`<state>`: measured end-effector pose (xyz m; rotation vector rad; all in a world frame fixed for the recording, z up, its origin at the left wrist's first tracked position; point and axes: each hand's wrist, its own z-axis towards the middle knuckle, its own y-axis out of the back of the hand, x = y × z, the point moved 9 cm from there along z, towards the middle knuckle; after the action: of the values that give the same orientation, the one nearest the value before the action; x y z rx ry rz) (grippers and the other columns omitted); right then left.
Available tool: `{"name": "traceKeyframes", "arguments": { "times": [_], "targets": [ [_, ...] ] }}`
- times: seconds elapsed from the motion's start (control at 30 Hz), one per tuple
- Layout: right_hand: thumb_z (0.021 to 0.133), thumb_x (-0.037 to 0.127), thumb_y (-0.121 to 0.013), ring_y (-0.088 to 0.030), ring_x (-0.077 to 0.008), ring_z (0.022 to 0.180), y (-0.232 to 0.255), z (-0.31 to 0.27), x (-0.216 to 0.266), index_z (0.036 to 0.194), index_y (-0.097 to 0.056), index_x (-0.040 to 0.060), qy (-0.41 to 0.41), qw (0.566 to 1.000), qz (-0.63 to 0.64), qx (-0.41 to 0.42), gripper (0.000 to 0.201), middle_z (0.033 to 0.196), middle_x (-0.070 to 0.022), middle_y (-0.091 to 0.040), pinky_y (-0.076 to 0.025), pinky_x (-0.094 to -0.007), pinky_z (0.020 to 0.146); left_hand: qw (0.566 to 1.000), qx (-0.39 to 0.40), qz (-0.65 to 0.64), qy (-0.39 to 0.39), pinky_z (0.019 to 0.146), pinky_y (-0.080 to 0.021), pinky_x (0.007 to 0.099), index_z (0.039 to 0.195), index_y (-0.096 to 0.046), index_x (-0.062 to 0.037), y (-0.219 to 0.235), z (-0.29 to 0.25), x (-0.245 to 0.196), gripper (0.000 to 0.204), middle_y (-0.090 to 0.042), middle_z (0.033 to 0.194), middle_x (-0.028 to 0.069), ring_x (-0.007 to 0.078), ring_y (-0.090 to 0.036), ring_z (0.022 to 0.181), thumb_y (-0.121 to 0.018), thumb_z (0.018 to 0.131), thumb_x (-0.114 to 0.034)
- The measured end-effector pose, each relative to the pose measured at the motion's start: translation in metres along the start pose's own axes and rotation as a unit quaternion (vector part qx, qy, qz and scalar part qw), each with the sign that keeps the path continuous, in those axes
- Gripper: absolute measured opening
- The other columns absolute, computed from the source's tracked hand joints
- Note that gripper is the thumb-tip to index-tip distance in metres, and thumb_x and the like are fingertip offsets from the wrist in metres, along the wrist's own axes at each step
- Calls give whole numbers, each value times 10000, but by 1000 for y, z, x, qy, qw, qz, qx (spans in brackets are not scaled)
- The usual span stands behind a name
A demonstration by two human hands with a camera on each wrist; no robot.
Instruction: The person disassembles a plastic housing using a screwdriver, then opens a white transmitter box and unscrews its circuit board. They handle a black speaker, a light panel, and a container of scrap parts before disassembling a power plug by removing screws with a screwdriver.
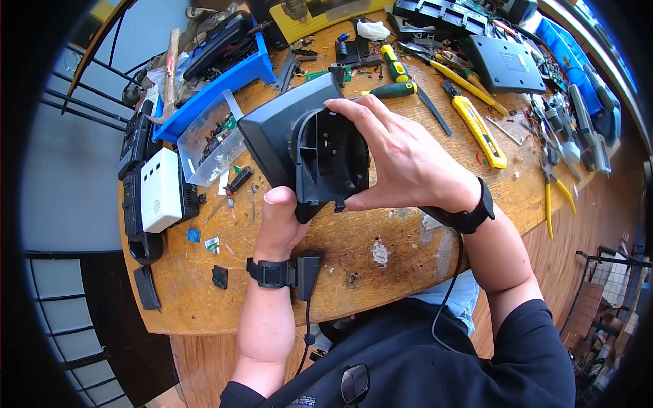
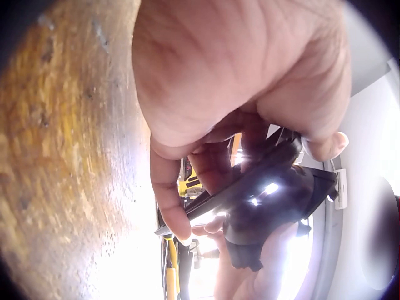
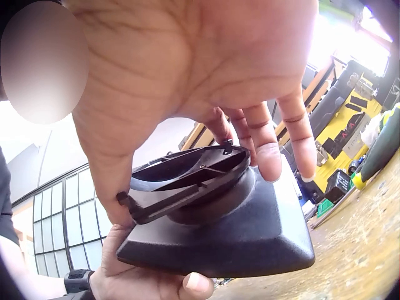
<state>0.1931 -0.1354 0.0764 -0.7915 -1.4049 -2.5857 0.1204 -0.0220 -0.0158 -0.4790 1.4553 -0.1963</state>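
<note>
A black plastic housing [image 1: 269, 129] with a wide bevelled rectangular face and a round, ribbed collar [image 3: 187, 203] is held up over the front of the workbench. My left hand [image 1: 275, 221] grips it from below, thumb along its near side and fingers curled round its edge in the left wrist view. From the right, my right hand [image 1: 415, 160] spans the collar, thumb at the lower tab [image 3: 125, 200] and fingers at the opposite rim. Inside the collar is a dark hollow with ribs and small screws or pegs.
On the wooden bench [image 1: 381, 285] lie a yellow utility knife [image 1: 479, 132], yellow-handled pliers [image 1: 554, 197] and a screwdriver [image 1: 394, 64]. A clear bin [image 1: 211, 146] of parts, a blue tray [image 1: 218, 88] and a white box [image 1: 161, 190] stand left. A grey device [image 1: 507, 64] lies back right.
</note>
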Motion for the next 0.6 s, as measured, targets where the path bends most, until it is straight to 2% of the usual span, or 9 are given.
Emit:
{"name": "traceKeyframes", "arguments": {
  "times": [0.03, 0.33, 0.47, 0.6],
  "targets": [
    [521, 331, -825, -449, -412, 1154, -6, 0, -5, 1359, -292, 62, -33, 999, 14, 39, 1029, 1204, -202, -471, -386, -423, 981, 1000, 0, 7, 0, 1020, -382, 400, 1352, -346, -17, -1, 0, -1, 952, -451, 1333, 92, 202, -452, 1215, -524, 700, -687],
    [518, 337, -826, -468, -401, 1123, -5, 0, -3, 1348, -301, 44, -25, 999, 16, 27, 1025, 1175, -202, -479, -386, -410, 982, 999, 34, -6, 5, 1031, -372, 407, 1357, -340, -23, -16, 3, -9, 948, -434, 1350, 90, 204, -439, 1225, -529, 700, -679],
    [514, 341, -826, -473, -394, 1120, -5, 0, -4, 1346, -305, 47, -27, 999, 21, 24, 1025, 1176, -203, -478, -384, -410, 986, 1000, 24, -6, 6, 1036, -367, 410, 1359, -336, -24, -10, 2, -7, 948, -425, 1358, 90, 205, -431, 1231, -523, 700, -680],
    [505, 334, -829, -506, -371, 1053, -3, 0, -5, 1342, -314, 58, -32, 999, 2, 10, 1020, 1125, -188, -486, -423, -403, 914, 1000, 24, -6, 19, 1017, -390, 402, 1344, -352, -8, -7, 1, -3, 948, -461, 1324, 92, 206, -462, 1202, -522, 699, -681]
  ]
}}
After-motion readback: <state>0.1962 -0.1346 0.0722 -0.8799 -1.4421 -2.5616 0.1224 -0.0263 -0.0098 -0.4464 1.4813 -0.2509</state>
